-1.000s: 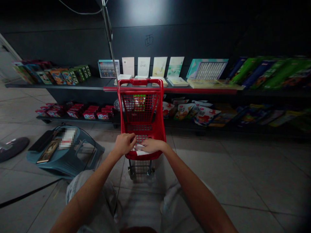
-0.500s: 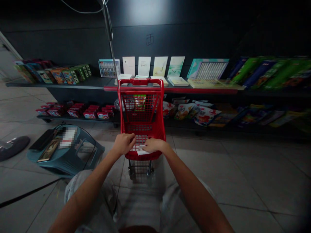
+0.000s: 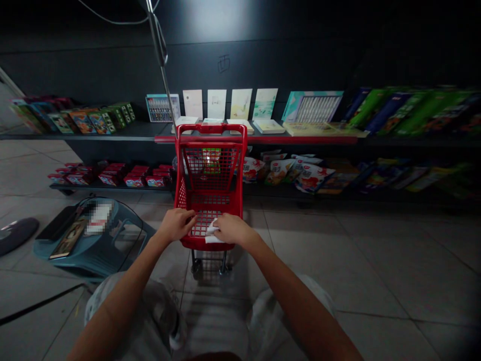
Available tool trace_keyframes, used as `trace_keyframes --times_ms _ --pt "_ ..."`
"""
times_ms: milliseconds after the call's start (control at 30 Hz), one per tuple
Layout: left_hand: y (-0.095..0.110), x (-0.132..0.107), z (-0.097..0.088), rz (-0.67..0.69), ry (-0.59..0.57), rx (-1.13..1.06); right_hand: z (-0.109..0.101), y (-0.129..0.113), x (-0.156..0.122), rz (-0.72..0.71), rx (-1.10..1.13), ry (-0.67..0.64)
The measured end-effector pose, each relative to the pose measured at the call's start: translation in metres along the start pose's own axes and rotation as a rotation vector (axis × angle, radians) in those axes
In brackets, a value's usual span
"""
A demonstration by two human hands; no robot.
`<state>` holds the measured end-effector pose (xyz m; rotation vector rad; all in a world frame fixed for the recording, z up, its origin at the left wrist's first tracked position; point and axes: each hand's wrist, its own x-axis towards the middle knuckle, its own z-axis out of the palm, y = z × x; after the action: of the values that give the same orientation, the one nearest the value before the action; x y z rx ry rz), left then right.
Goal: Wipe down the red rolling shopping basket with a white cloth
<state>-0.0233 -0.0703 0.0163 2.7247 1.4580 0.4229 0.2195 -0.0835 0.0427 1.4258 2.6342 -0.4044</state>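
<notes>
A small red shopping cart (image 3: 238, 200) with a grid basket stands upright before me, its handle at the far side. My left hand (image 3: 177, 224) grips the near left corner of its rim, fingers curled over the edge. My right hand (image 3: 230, 229) is closed on a white cloth or tissue (image 3: 213, 239), pressing it against the near rim. Part of the white piece hangs over that rim, and the rest is bunched under my fingers. Through the basket grid the floor shows.
Behind the cart runs a dark shelf (image 3: 130, 131) with upright booklets (image 3: 217, 104), boxes and green packs (image 3: 370, 108). Snack bags (image 3: 313, 176) and red boxes (image 3: 110, 174) fill the lower shelf. A blue-grey stool (image 3: 108, 245) bearing flat items stands left. A metal pole (image 3: 165, 85) rises beyond the cart.
My right hand has slid slightly left along the near rim with the white cloth, which now bunches up more. My left hand stays at its corner. The whole view has shifted a little.
</notes>
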Motion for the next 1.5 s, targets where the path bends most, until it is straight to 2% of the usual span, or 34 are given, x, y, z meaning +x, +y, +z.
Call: trace_keyframes --times_ms 100,200,300,367,500,600,667,700,767,867,967,1033,1100,1167,1233,1333,1433,1500 --pt "0.005 -0.005 0.001 0.01 0.055 -0.075 0.003 0.001 -0.003 -0.054 -0.038 0.005" --pt "0.008 -0.009 0.005 -0.058 0.257 -0.178 0.002 0.004 -0.003 -0.086 -0.022 -0.03" --pt "-0.004 -0.007 0.018 -0.226 0.445 -0.352 -0.003 0.006 -0.002 -0.168 0.034 -0.094" --pt "-0.02 -0.003 0.029 -0.284 0.458 -0.563 -0.007 0.008 -0.001 -0.237 0.092 -0.148" --pt "-0.049 0.011 0.042 -0.387 0.383 -1.009 -0.008 0.018 0.008 -0.337 0.269 -0.319" --pt "-0.052 0.018 0.037 -0.417 0.394 -1.202 -0.007 0.027 0.018 -0.433 0.442 -0.461" --pt "-0.046 0.019 0.032 -0.437 0.418 -1.26 -0.009 0.03 0.027 -0.512 0.56 -0.484" --pt "-0.041 0.017 0.03 -0.454 0.427 -1.276 -0.009 0.03 0.033 -0.534 0.612 -0.45" --pt "-0.032 0.013 0.027 -0.475 0.422 -1.308 -0.011 0.029 0.048 -0.492 0.691 -0.258" --pt "-0.018 0.004 0.026 -0.469 0.399 -1.356 -0.013 0.028 0.08 -0.205 0.696 0.248" --pt "-0.003 -0.004 0.026 -0.456 0.388 -1.372 -0.019 0.037 0.115 0.061 0.577 0.722" --pt "0.008 -0.009 0.028 -0.465 0.372 -1.384 -0.025 0.047 0.132 0.126 0.492 0.925" --pt "0.018 -0.015 0.031 -0.469 0.37 -1.368 -0.032 0.059 0.144 0.146 0.429 1.039" --pt "0.027 -0.02 0.036 -0.445 0.408 -1.301 -0.036 0.068 0.152 0.153 0.369 1.083" --pt "0.033 -0.025 0.042 -0.394 0.445 -1.233 -0.035 0.073 0.158 0.141 0.304 1.057" --pt "0.041 -0.029 0.05 -0.336 0.48 -1.195 -0.019 0.076 0.164 0.069 0.217 0.862" --pt "0.05 -0.031 0.056 -0.316 0.485 -1.201 0.008 0.077 0.164 0.05 0.17 0.611" --pt "0.057 -0.03 0.058 -0.309 0.475 -1.201 0.028 0.075 0.16 0.055 0.177 0.522"
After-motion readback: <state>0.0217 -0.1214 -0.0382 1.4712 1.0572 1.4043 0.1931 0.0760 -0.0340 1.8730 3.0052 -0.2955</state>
